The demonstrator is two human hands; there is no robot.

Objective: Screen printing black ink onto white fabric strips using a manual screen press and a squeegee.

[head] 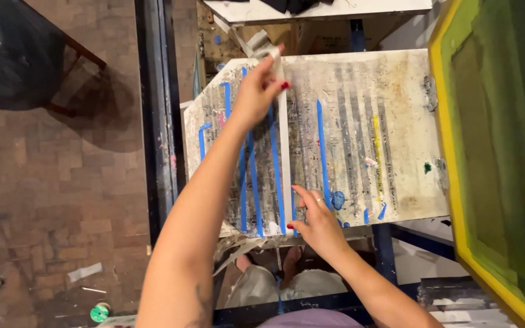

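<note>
Both forearms are bare, no sleeves reaching the wrists. The left hand (255, 97) has red-painted nails, and the right hand (318, 223) does too, with a thin pale ring on one finger. A dark tattoo shows low on the left forearm. Below, a lilac top, light grey shorts, and bare toes in open sandals

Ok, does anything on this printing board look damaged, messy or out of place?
The board is heavily stained with grey streaks, and a blue ink blob sits near its front edge. Torn tape scraps hang off the front. The left hand and right hand hold a white strip lengthwise along it.
</note>
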